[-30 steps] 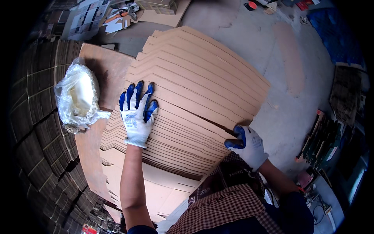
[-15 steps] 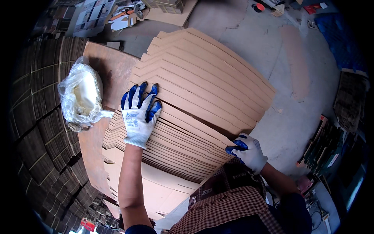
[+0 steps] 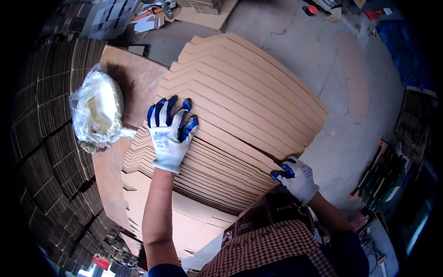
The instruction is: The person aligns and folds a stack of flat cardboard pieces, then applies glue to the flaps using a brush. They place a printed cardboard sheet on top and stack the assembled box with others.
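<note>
Flat cardboard sheets (image 3: 244, 78) lie fanned out in overlapping steps before me, their notched edges at the left. Closer to my body, a second run of tightly stepped cardboard sheets (image 3: 221, 171) rests on the same pile. My left hand (image 3: 170, 134), in a white glove with blue fingertips, lies spread and palm down on the sheets' left part. At the right edge my right hand (image 3: 295, 177), gloved alike, has its fingers curled round the edge of a cardboard sheet. A narrow dark gap between sheets runs from near my left hand toward the right one.
A wooden board (image 3: 134, 83) lies under the pile. On it, at the left, stands a white tub (image 3: 104, 108) wrapped in clear plastic. Tall bundles of stacked cardboard (image 3: 50, 115) line the left side. A loose cardboard strip (image 3: 353, 76) lies on the floor at the right.
My left hand has slid slightly to the right, still flat on the sheets. The dark gap between the sheets has narrowed. My right hand keeps its grip at the edge.
</note>
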Demonstrator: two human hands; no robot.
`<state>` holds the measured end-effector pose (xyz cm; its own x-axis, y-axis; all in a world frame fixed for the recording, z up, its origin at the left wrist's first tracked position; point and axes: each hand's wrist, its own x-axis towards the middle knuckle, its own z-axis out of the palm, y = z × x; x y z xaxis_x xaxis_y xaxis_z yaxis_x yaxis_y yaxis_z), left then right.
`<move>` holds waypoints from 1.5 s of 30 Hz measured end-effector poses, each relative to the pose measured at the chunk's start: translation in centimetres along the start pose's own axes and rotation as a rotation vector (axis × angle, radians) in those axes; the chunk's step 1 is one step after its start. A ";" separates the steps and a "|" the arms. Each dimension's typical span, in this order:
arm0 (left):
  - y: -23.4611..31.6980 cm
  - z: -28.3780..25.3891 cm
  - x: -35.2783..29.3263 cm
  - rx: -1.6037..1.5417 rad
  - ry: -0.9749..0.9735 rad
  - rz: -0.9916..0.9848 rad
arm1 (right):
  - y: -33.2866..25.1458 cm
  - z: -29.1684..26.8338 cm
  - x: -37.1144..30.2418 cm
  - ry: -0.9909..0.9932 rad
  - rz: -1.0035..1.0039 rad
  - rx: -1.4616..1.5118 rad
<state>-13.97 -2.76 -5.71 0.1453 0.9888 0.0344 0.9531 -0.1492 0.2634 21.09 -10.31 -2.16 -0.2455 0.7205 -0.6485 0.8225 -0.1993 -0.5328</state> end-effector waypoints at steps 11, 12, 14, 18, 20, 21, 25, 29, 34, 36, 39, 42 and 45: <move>0.2 -0.3 -0.2 -0.052 -0.014 -0.046 | -1.4 -0.8 0.8 -0.229 0.085 -0.424; 0.1 -0.3 -0.2 -0.046 -0.012 -0.040 | -1.8 -1.1 0.9 -0.237 0.076 -0.501; 0.0 -0.2 -0.2 -0.039 -0.005 -0.042 | -2.9 -2.0 0.9 -0.250 0.059 -0.653; -0.6 -0.6 -0.6 -0.108 -0.019 -0.060 | -5.0 -2.5 0.3 0.053 -0.085 -0.562; -1.7 -0.8 -1.2 -0.361 0.046 -0.092 | -6.0 -2.3 -0.5 0.116 -0.251 -0.435; -2.1 -0.8 -1.7 -0.416 0.147 -0.136 | -6.2 -1.7 -0.6 0.144 -0.294 -0.403; -2.3 -3.2 -4.8 -0.314 0.260 -0.226 | -6.1 1.2 0.8 0.249 -0.382 -0.277; 2.4 -4.1 -8.8 -0.279 -0.172 0.174 | -7.0 2.8 2.7 0.147 -0.265 -0.229; 8.5 -2.2 -9.4 -0.178 -0.453 0.179 | -6.9 2.7 4.5 0.012 -0.204 -0.179; 8.1 -1.9 -9.7 -0.218 -0.399 0.217 | -6.8 2.8 4.6 0.010 -0.228 -0.213; 6.0 -2.8 -9.2 -0.217 -0.234 0.044 | -7.2 2.1 4.6 -0.012 -0.222 -0.258; 1.3 -2.0 -8.3 0.015 0.124 -0.233 | -6.5 2.3 4.9 -0.012 -0.232 -0.234; -1.9 -1.2 -7.5 0.047 0.120 -0.292 | -6.4 2.4 5.2 -0.024 -0.231 -0.201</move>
<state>-17.19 -9.88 -5.36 -0.1663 0.9830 0.0782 0.9615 0.1441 0.2339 13.31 -6.82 -3.42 -0.4481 0.7153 -0.5363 0.8278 0.1054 -0.5510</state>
